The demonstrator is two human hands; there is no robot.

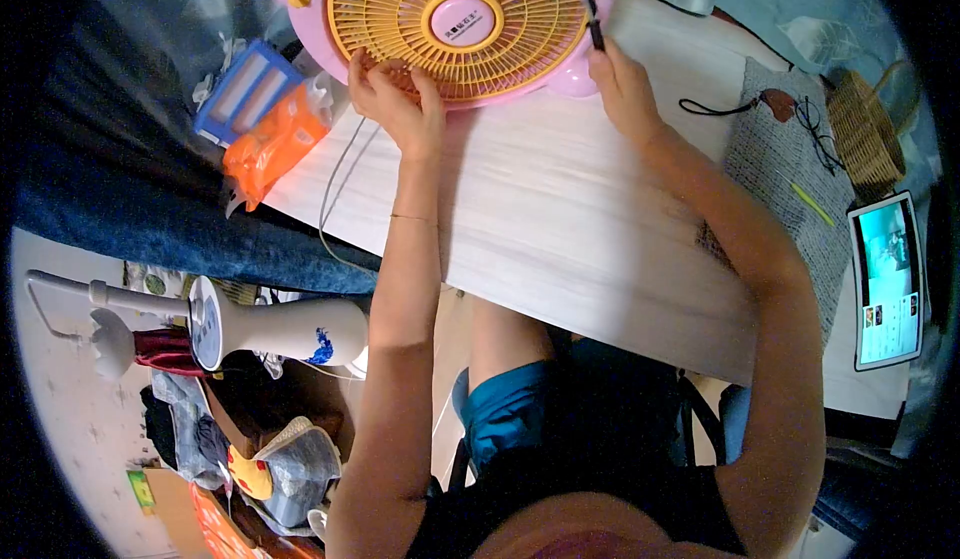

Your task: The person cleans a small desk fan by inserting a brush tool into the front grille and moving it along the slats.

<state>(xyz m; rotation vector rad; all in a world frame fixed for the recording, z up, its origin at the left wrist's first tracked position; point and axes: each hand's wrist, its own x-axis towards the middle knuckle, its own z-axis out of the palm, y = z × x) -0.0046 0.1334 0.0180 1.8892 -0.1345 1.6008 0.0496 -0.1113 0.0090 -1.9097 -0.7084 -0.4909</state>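
Note:
A pink fan [318, 19] with a round yellow grille [400, 21] lies at the top of the head view, partly cut off by the frame edge. My left hand [397, 99] is at the grille's lower left edge, its fingers apart and curved against the rim. In my right hand [625, 94], at the fan's right side, is a thin tool with a black handle [597, 36]; its shaft reaches up over the grille's right edge. What its tip touches cannot be made out.
An orange bag [275, 144] and a blue-framed box [245, 94] are left of the fan. On the right are a grey mat [770, 169], glasses [820, 139], a green pen [812, 203], a wicker basket [865, 134] and a lit tablet [888, 284]. A cable [326, 197] crosses the table's left edge.

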